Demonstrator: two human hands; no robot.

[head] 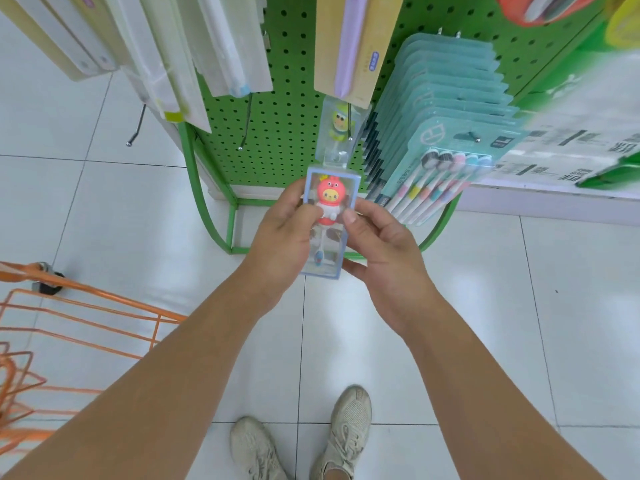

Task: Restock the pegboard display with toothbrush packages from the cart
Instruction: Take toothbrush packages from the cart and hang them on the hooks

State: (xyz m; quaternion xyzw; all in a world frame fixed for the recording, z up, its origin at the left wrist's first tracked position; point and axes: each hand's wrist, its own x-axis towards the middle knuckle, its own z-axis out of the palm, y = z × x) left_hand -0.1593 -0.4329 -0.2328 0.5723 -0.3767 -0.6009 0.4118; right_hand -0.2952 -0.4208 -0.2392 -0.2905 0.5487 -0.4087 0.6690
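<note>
Hanging step in progress, judging by the pose. Green pegboard display [287, 109] fills the top of view; orange wire cart [79, 306] sits low left on the tile floor. Teal multi-pack toothbrush stack [446, 133] hangs full on the right. Both hands hold one clear kids' toothbrush package [329, 216] with a red cartoon figure, just below a green-figure package [341, 133] already on its hook. Left hand [284, 233] grip: fingers wrapped on the package's left edge. Right hand [381, 247] grip: thumb and fingers pinching its right edge. Next move: raise it, line the hang tab up with the hook tip, slide on.
</note>
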